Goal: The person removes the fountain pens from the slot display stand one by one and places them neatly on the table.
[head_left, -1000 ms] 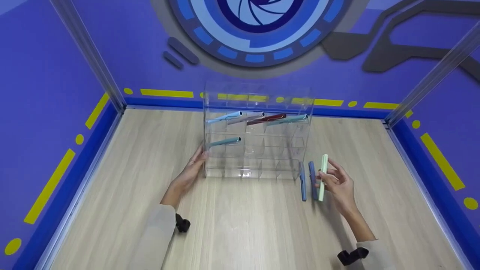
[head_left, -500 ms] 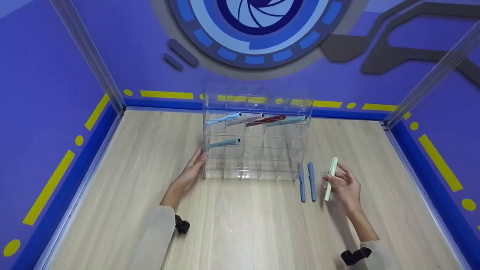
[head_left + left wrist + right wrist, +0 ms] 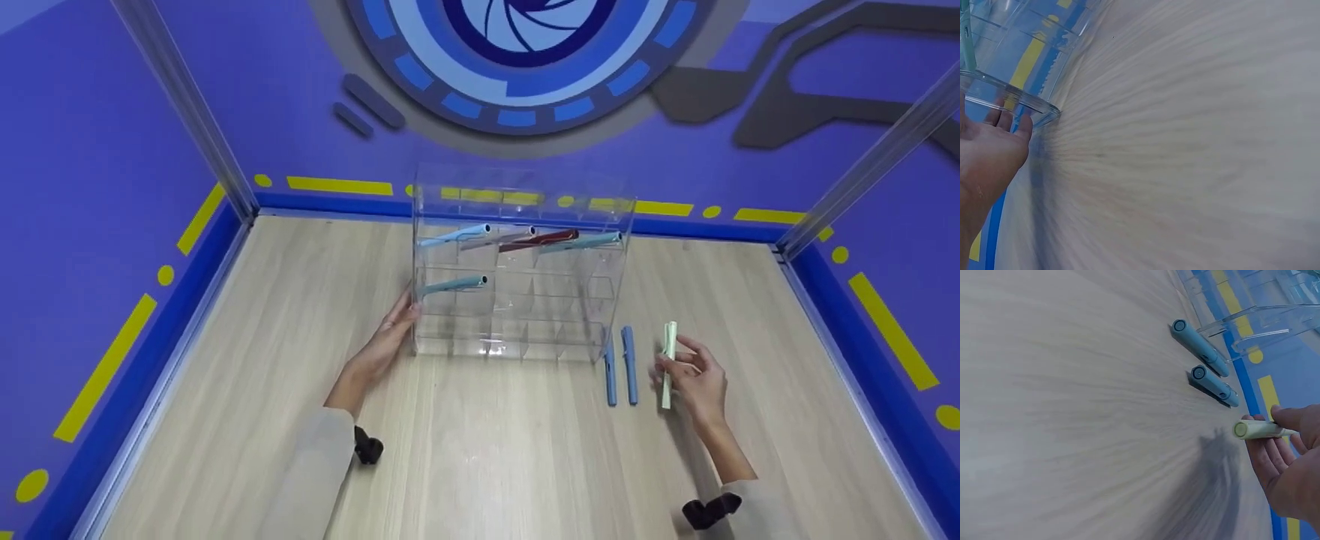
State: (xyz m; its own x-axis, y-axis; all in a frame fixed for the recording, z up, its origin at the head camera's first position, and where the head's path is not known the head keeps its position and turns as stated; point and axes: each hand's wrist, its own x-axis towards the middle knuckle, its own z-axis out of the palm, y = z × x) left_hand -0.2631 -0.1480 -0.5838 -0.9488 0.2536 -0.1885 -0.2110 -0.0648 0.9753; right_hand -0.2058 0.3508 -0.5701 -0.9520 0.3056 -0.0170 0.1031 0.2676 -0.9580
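Observation:
A pale green pen (image 3: 669,366) is pinched between the thumb and fingers of my right hand (image 3: 703,382), above the table to the right of two blue pens. Those blue pens, one (image 3: 629,366) nearer the hand and one (image 3: 611,375) beside the rack, lie roughly parallel on the table. My left hand (image 3: 385,341) rests its fingers against the left side of a clear divided pen rack (image 3: 510,349). In the left wrist view these fingers (image 3: 1024,128) look extended along the rack's wall. Part of them is hidden behind the clear plastic in the head view.
The rack's upper tier bears a light blue pen (image 3: 456,236), a greyish pen (image 3: 499,238), a dark red pen (image 3: 540,240) and a teal pen (image 3: 592,241). Another teal pen (image 3: 455,285) lies in the tier below. Blue walls (image 3: 300,112) enclose the wooden table (image 3: 465,450).
My right hand has carried the pale green pen rightward and slightly nearer, away from the blue pens. The left hand has stayed at the rack; the head view has shifted slightly.

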